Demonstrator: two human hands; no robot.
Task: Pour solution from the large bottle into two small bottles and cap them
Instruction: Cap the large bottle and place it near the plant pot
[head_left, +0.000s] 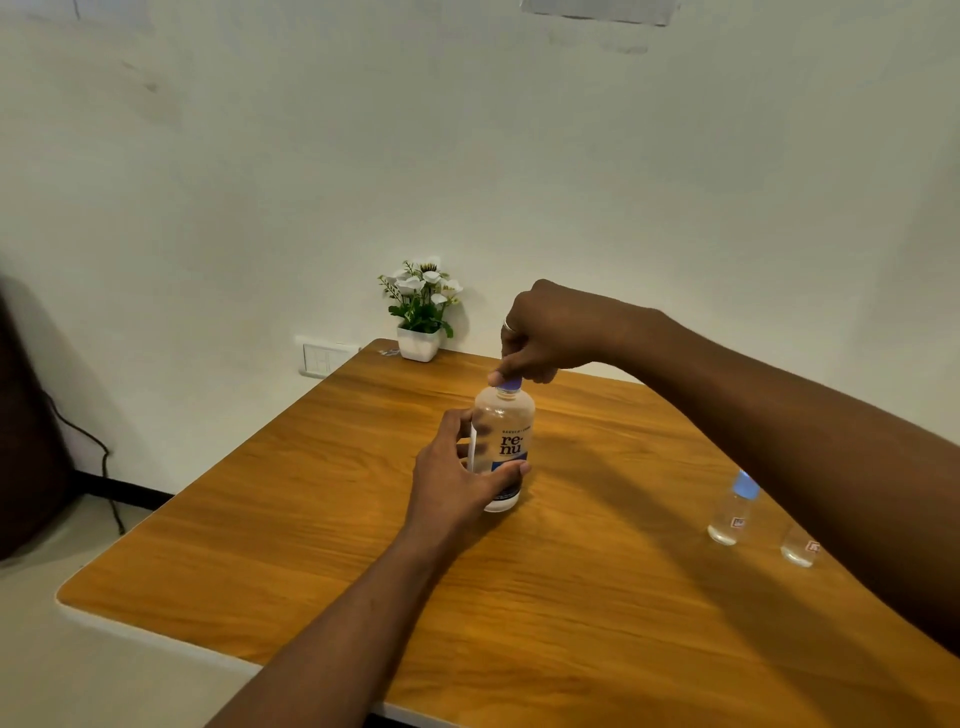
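The large clear bottle (506, 436) with a "re-nu" label stands upright near the middle of the wooden table (322, 545). My left hand (457, 483) wraps around its lower body from the left. My right hand (545, 332) comes down from above, fingers pinched on the bottle's purple cap (510, 384). Two small clear bottles stand at the right: one with a light blue cap (731, 512), and another (800, 550) whose top is hidden behind my right forearm.
A small white pot of white flowers (422, 317) sits at the table's far corner against the wall. A wall socket (322, 358) and a hanging cable (98, 457) are at the left, beside a dark object at the frame's edge.
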